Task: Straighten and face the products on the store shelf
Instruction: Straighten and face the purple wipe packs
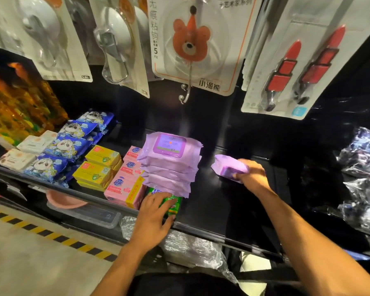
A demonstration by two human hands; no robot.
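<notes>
- purple wipes pack [225, 165] lies on its own on the black shelf [212, 208], to the right of the others and set at a slant.
- right hand [251, 174] is clamped on that pack, its fingers curled over the nearer end.
- stack of purple wipes [171, 167] stands mid-shelf, several packs high, with edges not quite in line. the top pack faces lid up.
- green pack [174, 205] sits at the shelf's front edge, its back part tucked under the foot of the stack.
- left hand [156, 212] rests on the green pack, fingers fairly straight and laid flat across the top, thumb spread toward the shelf's front lip.
- pink boxes [124, 189] run front to back just beside the stack on its left. yellow boxes [98, 167] come next, then blue panda packs [68, 146].
- a bear hook card [190, 43] hangs above the stack.
</notes>
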